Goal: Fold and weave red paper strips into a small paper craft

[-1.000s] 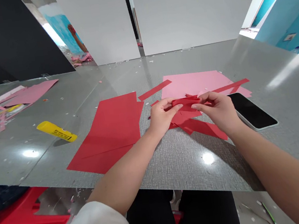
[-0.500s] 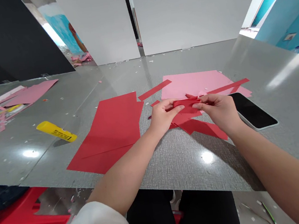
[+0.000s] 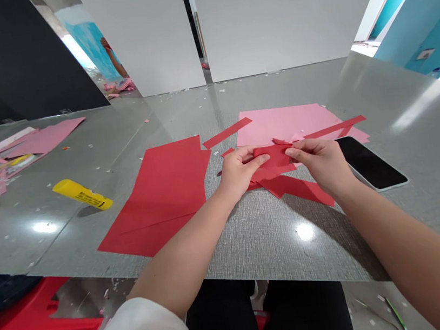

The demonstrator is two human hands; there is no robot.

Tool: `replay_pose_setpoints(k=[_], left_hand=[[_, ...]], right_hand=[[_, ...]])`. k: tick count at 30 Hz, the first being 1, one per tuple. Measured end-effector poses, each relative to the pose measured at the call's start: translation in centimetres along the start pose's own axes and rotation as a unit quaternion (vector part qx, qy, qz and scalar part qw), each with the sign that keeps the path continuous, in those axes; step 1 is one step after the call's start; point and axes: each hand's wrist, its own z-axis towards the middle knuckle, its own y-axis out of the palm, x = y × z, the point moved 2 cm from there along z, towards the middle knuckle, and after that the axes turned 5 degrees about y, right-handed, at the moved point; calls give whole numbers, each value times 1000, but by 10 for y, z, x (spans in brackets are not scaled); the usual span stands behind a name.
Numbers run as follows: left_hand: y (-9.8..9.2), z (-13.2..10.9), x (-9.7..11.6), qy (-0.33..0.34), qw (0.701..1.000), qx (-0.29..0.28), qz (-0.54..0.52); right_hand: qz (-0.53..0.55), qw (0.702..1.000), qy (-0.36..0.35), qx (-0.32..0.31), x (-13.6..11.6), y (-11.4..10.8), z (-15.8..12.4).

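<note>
Both hands pinch a small folded piece of red paper [image 3: 273,154] just above the grey table [image 3: 254,236]. My left hand [image 3: 239,170] grips its left end with thumb and fingers closed. Closed on the right end is my right hand [image 3: 322,164]. Under the hands lie several red paper scraps [image 3: 297,187]. A large red sheet [image 3: 166,191] lies to the left of my left hand. A pink sheet [image 3: 279,121] lies just beyond the hands, with red strips [image 3: 227,133] on and beside it.
A black phone [image 3: 369,163] lies face up right of my right hand. A yellow glue stick [image 3: 81,194] lies to the left. Pink paper and strips [image 3: 17,150] clutter the far left. White panels [image 3: 264,16] stand behind the table. A red stool [image 3: 33,322] stands below left.
The hands have barely moved; the fingers have shifted slightly on the folded red paper, pressing it a little closer together.
</note>
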Motion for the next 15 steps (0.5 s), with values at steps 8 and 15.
replay_pose_setpoints(k=[8,15], left_hand=[[0,0,0,0,1000,-7,1],[-1,0,3,4,998,-46,40]], right_hand=[[73,996,-15,-54,8,1,3],[54,998,-4,-38,7,0,4]])
